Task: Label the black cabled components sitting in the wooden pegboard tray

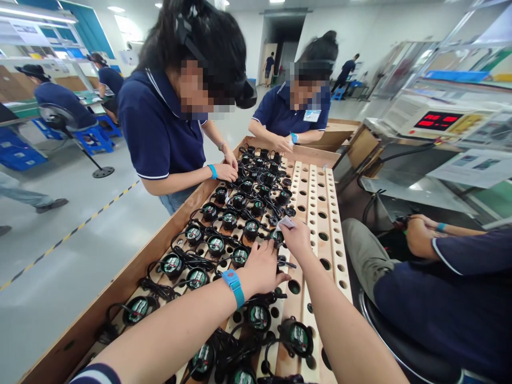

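My right hand (296,241) pinches a crumpled white wipe (285,223) over a round black housing (277,236) with a green circuit board inside. Beside it my left hand (262,266), a blue band on the wrist, reaches over the rack with fingers stretched and thumb apart; its fingertips are close to the same housing, and whether they touch it I cannot tell. More black housings with boards and coiled cables fill rows around my hands, such as one housing (240,257) left of my fingers and another (296,337) nearer me.
The wooden rack (331,213) has rows of round holes and a raised wooden side wall (132,261). Two co-workers stand at its left and far sides, one with hands (229,169) among the cables. A seated person (448,309) is close on the right, below a device with red digits (438,120).
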The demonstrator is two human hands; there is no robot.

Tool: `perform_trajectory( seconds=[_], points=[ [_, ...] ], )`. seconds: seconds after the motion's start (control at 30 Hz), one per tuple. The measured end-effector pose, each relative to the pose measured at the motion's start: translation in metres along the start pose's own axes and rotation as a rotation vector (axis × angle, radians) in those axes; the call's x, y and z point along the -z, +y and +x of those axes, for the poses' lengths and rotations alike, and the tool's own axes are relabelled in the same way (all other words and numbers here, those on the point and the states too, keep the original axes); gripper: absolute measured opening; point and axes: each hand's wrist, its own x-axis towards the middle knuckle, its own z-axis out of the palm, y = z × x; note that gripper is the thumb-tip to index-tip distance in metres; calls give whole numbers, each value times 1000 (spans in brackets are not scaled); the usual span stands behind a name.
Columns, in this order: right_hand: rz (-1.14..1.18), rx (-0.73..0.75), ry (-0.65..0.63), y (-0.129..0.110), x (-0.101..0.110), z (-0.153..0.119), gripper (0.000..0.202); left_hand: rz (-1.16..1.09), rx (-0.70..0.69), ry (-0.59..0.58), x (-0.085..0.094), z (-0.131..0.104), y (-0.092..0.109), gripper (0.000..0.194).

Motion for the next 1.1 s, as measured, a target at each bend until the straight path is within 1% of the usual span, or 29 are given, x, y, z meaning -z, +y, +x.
perform_trajectory(
  seconds=[0.13,0.23,0.4,0.57,0.8,1.1],
  points=[
    [13,-26,12,2,7,-3,25,1,-3,7,0,0,-1,89],
    [23,-35,-1,6,10,-6,25,1,-10,16,0,0,-1,87],
    [24,-36,-45,11,10,-9,25,11,-8,20,-2,0,-1,87],
    [26,-31,-56,9,9,-9,25,11,-16,18,-3,0,-2,87],
    [17,-40,-33,9,7,-4,25,12,-13,25,-1,0,-1,88],
    [44,-55,29,13,4,-2,27,3,-14,4,0,-2,-1,91]
  ],
)
